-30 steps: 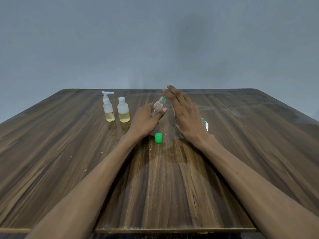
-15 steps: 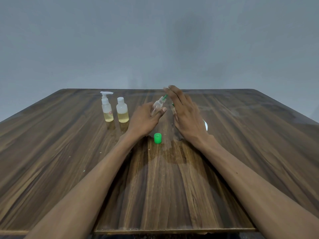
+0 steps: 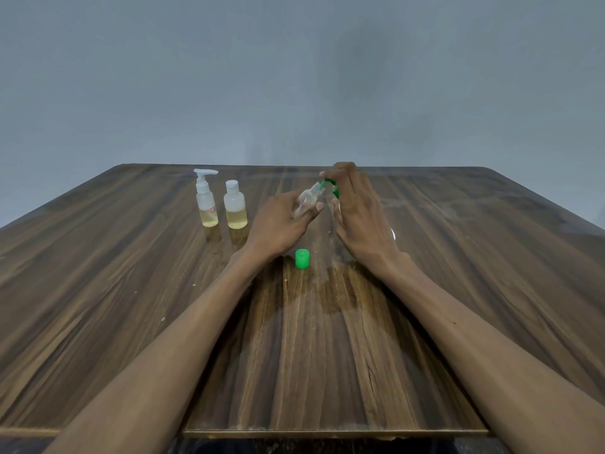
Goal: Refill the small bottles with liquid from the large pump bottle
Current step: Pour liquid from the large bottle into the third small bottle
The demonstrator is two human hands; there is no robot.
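Observation:
My left hand (image 3: 278,224) grips a small clear bottle (image 3: 306,201), tilted with its open mouth up against the green pump nozzle (image 3: 328,183) of the large pump bottle. My right hand (image 3: 360,217) covers that large bottle, fingers bent down over the pump head and thumb at its side. Only the green nozzle and a white sliver (image 3: 392,234) of the bottle's side show past the hand. A loose green cap (image 3: 302,258) stands on the table just in front of my hands.
To the left stand a small white pump bottle (image 3: 206,204) and a small white-capped bottle (image 3: 235,208), each holding some yellowish liquid. The wooden table (image 3: 294,355) has a glass top, with its near edge under my forearms. A grey wall is behind.
My right fingers, straight before, have bent down over the green pump head. The left hand keeps the small bottle at the nozzle.

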